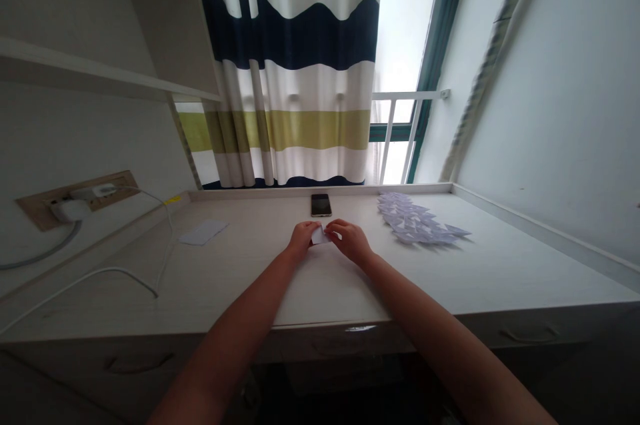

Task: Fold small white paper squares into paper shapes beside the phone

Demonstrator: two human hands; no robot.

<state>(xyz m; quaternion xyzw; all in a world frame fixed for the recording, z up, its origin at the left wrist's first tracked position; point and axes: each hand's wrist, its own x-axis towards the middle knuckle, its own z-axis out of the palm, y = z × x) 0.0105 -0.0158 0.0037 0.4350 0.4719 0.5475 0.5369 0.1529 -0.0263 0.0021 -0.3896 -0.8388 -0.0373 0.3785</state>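
A small piece of white paper is between my two hands, just above or on the desk. My left hand grips its left edge, fingers closed on it. On its right side, my right hand pinches the paper between thumb and finger; a fold seems to run near that side. A dark phone lies flat just beyond my hands. To the right is a pile of folded white paper pieces with pointed tips, lying in overlapping rows. Flat white paper sheets lie to the left.
White cables run across the left of the desk from a wall socket. A low rim borders the back. Shelves hang at upper left. Behind the desk are a striped curtain and a window.
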